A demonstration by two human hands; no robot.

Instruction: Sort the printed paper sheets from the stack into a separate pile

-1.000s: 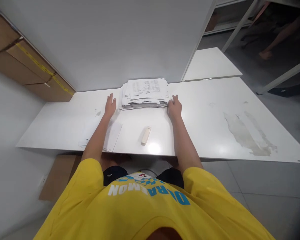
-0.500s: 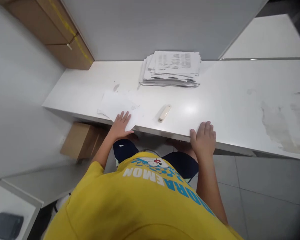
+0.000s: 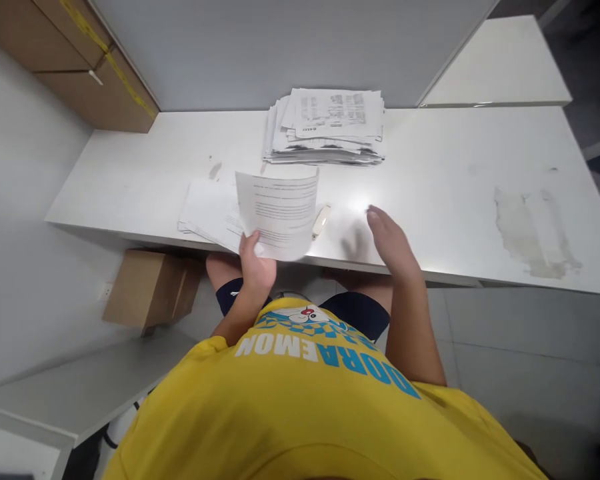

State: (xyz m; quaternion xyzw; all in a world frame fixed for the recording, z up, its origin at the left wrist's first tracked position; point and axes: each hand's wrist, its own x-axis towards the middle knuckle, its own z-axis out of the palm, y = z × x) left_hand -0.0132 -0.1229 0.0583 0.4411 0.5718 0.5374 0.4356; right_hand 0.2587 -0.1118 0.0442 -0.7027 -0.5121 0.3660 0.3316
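My left hand (image 3: 257,263) grips the lower corner of a printed paper sheet (image 3: 279,212) and holds it raised above the near edge of the white table (image 3: 445,193). A few more loose sheets (image 3: 205,212) lie flat on the table just left of it. My right hand (image 3: 391,241) hovers over the table's front edge with fingers stretched out, holding nothing. A small cream stapler (image 3: 321,221) lies between the raised sheet and my right hand. A thick stack of printed papers (image 3: 326,125) sits at the back of the table against the wall.
Brown cardboard boxes (image 3: 75,73) stand at the back left, and another cardboard box (image 3: 147,293) sits on the floor under the table. A second white table (image 3: 500,63) adjoins at the back right. Dried stains (image 3: 535,230) mark the table's right side.
My left hand has closed on a sheet from the loose pile and lifted it off the table. My right hand has left the table edge and moved forward over the surface.
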